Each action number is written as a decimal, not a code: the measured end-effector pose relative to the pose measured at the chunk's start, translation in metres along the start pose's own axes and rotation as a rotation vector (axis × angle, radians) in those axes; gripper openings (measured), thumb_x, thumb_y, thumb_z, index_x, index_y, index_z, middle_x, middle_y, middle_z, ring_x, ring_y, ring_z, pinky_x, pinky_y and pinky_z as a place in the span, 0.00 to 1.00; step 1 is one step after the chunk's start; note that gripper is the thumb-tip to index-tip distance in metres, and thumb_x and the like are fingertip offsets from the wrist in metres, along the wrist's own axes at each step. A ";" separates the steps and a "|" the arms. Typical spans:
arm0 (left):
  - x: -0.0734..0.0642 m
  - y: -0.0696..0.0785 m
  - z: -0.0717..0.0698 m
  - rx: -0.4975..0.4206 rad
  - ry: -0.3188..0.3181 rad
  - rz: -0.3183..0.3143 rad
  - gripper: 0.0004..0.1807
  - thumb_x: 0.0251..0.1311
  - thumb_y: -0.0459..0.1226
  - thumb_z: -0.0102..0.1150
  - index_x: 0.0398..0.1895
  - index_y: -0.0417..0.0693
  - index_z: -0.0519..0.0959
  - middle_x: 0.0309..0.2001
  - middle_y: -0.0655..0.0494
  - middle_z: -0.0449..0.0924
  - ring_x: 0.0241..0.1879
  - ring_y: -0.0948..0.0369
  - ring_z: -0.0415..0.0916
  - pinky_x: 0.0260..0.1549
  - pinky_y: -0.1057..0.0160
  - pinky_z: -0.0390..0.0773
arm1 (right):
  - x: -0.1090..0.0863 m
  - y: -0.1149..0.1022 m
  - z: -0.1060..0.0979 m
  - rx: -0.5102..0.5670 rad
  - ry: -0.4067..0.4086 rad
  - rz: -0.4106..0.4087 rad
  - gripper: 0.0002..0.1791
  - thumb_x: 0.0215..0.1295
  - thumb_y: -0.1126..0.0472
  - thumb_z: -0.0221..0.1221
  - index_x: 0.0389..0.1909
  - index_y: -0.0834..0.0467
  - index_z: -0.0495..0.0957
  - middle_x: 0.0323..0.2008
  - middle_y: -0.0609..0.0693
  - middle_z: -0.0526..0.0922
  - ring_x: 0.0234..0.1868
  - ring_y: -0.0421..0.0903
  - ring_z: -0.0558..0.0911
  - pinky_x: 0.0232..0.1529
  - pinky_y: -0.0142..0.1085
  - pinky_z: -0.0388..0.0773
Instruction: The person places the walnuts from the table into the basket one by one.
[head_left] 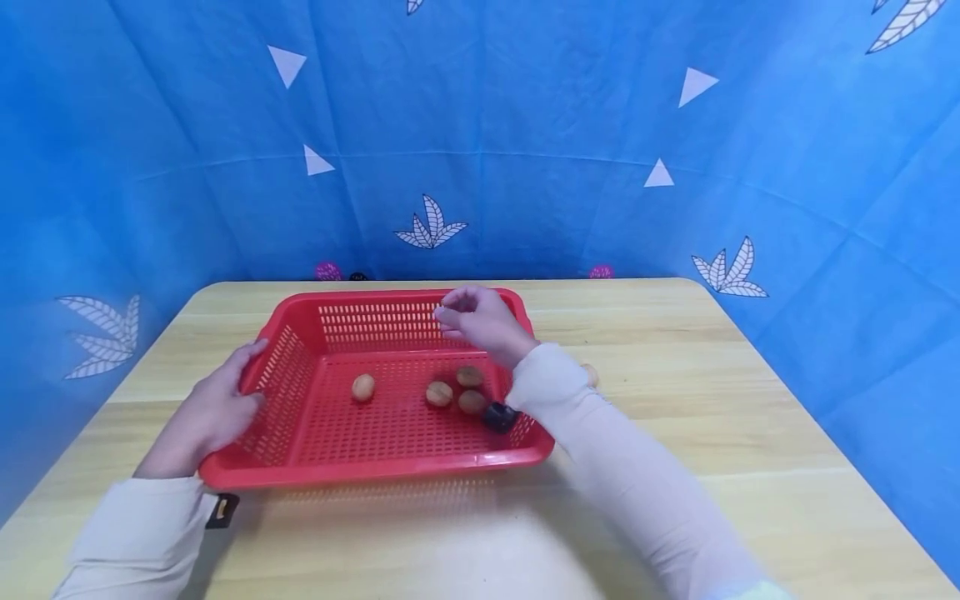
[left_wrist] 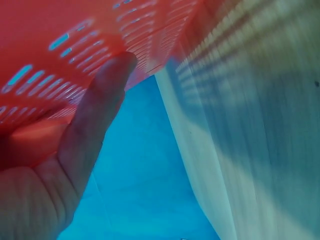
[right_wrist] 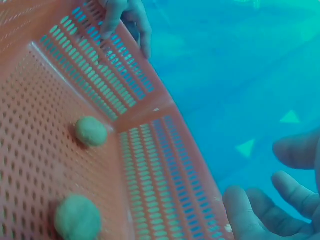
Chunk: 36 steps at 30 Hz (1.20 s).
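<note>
A red plastic basket [head_left: 390,471] with slotted walls stands before me. My left hand [head_left: 213,408] grips its left wall, the thumb inside and the fingers over the outside; in the left wrist view, a gap shows between basket and table. Several walnuts lie on the basket floor: one walnut [head_left: 363,387] alone at the left, the others, such as this walnut [head_left: 438,393], grouped at the right. My right hand [head_left: 483,321] hovers by the back right rim, fingers loosely bent with nothing between them. Whether a fingertip touches the rim, I cannot tell.
A pale wooden table [head_left: 675,400] carries the basket. Beyond my right sleeve, a round light-brown object [head_left: 590,375] on the table is partly hidden. Blue patterned cloth [head_left: 525,108] surrounds the table at the back and sides. A black wrist camera [head_left: 500,417] shows beside the right sleeve.
</note>
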<state>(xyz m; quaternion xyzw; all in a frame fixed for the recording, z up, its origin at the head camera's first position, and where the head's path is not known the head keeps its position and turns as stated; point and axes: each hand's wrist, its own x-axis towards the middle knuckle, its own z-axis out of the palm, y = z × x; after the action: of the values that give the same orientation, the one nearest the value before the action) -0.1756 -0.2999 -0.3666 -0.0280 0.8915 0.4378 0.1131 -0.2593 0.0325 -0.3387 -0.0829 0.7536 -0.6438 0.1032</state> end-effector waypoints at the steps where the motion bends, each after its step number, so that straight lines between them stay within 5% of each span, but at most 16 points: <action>1: 0.000 0.000 0.000 0.006 -0.001 0.000 0.56 0.59 0.31 0.60 0.78 0.56 0.30 0.62 0.28 0.56 0.46 0.40 0.75 0.30 0.51 0.84 | -0.002 -0.001 -0.003 0.031 0.003 -0.015 0.11 0.66 0.65 0.60 0.46 0.63 0.73 0.42 0.57 0.77 0.43 0.53 0.80 0.49 0.42 0.80; 11: 0.004 0.003 -0.005 0.081 -0.013 0.019 0.52 0.60 0.30 0.55 0.78 0.52 0.31 0.59 0.26 0.58 0.43 0.43 0.76 0.28 0.52 0.84 | -0.030 -0.007 -0.066 0.154 0.102 -0.107 0.09 0.69 0.69 0.54 0.47 0.68 0.70 0.44 0.61 0.74 0.39 0.49 0.82 0.49 0.42 0.80; 20: 0.006 -0.001 -0.009 0.116 -0.012 0.003 0.55 0.58 0.31 0.59 0.78 0.52 0.31 0.58 0.25 0.57 0.43 0.43 0.75 0.27 0.53 0.84 | -0.043 0.018 -0.119 -0.009 0.160 -0.057 0.09 0.70 0.66 0.55 0.45 0.65 0.69 0.41 0.56 0.74 0.38 0.44 0.81 0.47 0.37 0.81; 29: 0.006 -0.001 -0.013 0.137 -0.014 -0.022 0.59 0.56 0.34 0.63 0.77 0.52 0.29 0.59 0.26 0.56 0.45 0.41 0.74 0.28 0.53 0.84 | -0.045 0.045 -0.139 -0.109 0.192 -0.012 0.13 0.70 0.65 0.54 0.49 0.69 0.68 0.43 0.58 0.75 0.40 0.46 0.81 0.48 0.39 0.80; 36: 0.010 0.000 -0.009 0.184 -0.027 0.012 0.53 0.59 0.31 0.59 0.77 0.45 0.32 0.57 0.24 0.57 0.44 0.41 0.73 0.28 0.54 0.84 | -0.053 0.066 -0.157 -0.235 0.199 0.026 0.17 0.69 0.62 0.56 0.51 0.70 0.67 0.49 0.63 0.73 0.47 0.53 0.78 0.52 0.44 0.78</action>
<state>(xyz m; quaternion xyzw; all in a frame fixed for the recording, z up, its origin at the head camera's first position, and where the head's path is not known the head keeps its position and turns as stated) -0.1869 -0.3060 -0.3634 -0.0063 0.9265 0.3548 0.1248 -0.2492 0.2063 -0.3780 -0.0206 0.8313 -0.5548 0.0258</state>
